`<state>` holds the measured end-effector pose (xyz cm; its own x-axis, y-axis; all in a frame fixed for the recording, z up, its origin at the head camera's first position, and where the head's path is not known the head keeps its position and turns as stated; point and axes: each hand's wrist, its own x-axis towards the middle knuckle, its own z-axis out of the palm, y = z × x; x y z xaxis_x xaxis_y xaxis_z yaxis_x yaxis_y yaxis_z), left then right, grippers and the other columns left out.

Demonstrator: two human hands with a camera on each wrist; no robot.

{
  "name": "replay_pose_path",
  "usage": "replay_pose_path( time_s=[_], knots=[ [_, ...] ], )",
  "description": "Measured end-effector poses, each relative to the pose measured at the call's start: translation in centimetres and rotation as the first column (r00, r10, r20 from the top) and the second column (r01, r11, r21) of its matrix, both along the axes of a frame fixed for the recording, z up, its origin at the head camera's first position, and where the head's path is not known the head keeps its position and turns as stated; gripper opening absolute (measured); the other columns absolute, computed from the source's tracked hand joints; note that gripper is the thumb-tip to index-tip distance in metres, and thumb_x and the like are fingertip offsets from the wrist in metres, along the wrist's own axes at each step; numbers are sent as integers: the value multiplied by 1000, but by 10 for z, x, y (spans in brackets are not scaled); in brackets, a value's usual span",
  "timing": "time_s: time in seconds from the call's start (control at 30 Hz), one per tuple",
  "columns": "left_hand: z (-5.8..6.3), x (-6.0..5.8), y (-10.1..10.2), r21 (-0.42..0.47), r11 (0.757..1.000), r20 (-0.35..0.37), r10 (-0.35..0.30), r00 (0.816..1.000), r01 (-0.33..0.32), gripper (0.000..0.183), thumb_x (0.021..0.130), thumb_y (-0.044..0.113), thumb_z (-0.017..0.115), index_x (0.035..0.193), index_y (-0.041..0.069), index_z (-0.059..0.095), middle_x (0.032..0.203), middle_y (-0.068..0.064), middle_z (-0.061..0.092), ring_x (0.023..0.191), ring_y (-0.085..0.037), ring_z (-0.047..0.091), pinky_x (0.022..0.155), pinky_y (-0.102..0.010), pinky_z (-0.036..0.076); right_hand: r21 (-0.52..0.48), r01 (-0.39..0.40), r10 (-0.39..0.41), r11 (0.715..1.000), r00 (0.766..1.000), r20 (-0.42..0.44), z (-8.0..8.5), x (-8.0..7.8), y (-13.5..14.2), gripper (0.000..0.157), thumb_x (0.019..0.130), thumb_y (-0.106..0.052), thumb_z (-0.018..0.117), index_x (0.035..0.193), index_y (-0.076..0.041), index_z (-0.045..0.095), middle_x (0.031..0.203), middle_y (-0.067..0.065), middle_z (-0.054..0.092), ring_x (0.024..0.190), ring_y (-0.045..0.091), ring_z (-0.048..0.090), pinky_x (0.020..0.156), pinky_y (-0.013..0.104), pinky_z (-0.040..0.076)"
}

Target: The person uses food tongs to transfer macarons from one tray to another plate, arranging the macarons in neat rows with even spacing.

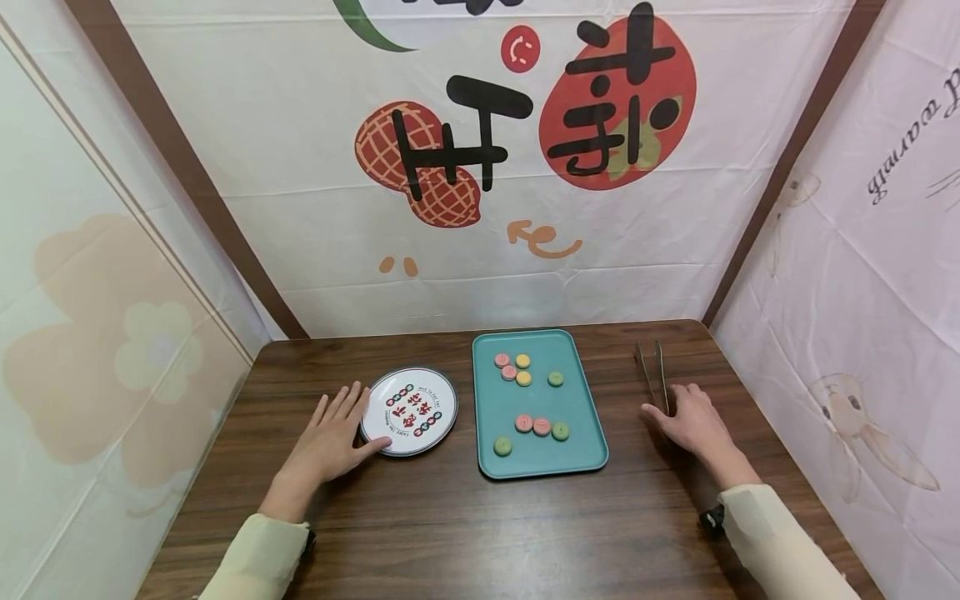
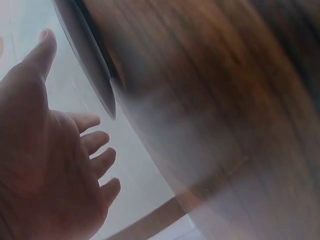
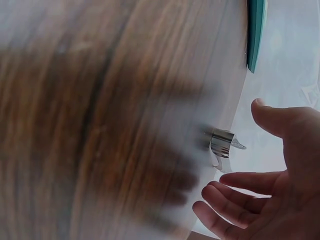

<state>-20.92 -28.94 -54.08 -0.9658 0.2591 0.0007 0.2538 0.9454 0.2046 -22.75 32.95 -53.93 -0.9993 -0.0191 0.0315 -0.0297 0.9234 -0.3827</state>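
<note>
My left hand [image 1: 327, 437] reaches to the left edge of a round white plate [image 1: 405, 379] printed with red characters. Its fingers are spread and its thumb is at the plate's lower edge; the left wrist view shows the bare palm [image 2: 55, 170] beside the rim. Over on the right, metal tongs [image 1: 662, 375] lie with their arms spread and tips toward the back wall. My right hand [image 1: 693, 419] is at their near end. In the right wrist view the tongs' bent end [image 3: 221, 143] appears between thumb and fingers, which are not closed around it.
Between the hands lies a teal rectangular tray [image 1: 540, 479] with several small round pieces: pink [image 1: 523, 423], yellow [image 1: 522, 361] and green [image 1: 503, 447]. The wooden table [image 1: 450, 533] meets a printed cloth wall [image 1: 300, 250] at the back, with cloth at both sides.
</note>
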Motion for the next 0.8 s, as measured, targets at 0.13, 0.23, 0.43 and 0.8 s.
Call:
replay_pose_path(
  time_s=[0.13, 0.23, 0.43, 0.8],
  knots=[
    [-1, 0, 1, -4, 1000, 3, -6, 1000, 6, 108, 98, 72, 62, 168, -2, 28, 174, -28, 23, 161, -48, 20, 131, -66, 8, -3, 6, -6, 1000, 1000, 30, -1, -2, -1, 83, 104, -48, 69, 141, 23, 49, 130, 45, 51, 120, 61, 54, 99, 72, 50],
    [-2, 0, 2, -6, 1000, 0, -11, 1000, 11, 109, 97, 73, 62, 168, -2, 28, 174, -28, 23, 161, -48, 20, 132, -65, 8, -2, 11, -11, 1000, 999, 51, -1, -4, -1, 82, 104, -48, 68, 140, 24, 48, 130, 45, 51, 120, 60, 55, 100, 72, 50],
    [-1, 0, 3, -28, 999, -6, -24, 1000, 24, 108, 97, 73, 63, 168, -2, 28, 174, -27, 24, 161, -47, 21, 132, -65, 9, 18, 19, -20, 1000, 997, 81, -2, -9, -2, 80, 105, -46, 68, 140, 24, 49, 132, 46, 52, 119, 60, 57, 100, 70, 51],
    [-2, 0, 9, -2, 999, 3, -46, 999, 46, 110, 98, 70, 65, 166, -7, 27, 173, -28, 25, 161, -46, 24, 132, -62, 16, 21, 14, -16, 1000, 995, 99, 0, -13, -6, 75, 105, -38, 70, 140, 25, 48, 132, 47, 53, 120, 60, 57, 99, 69, 52]
  ],
)
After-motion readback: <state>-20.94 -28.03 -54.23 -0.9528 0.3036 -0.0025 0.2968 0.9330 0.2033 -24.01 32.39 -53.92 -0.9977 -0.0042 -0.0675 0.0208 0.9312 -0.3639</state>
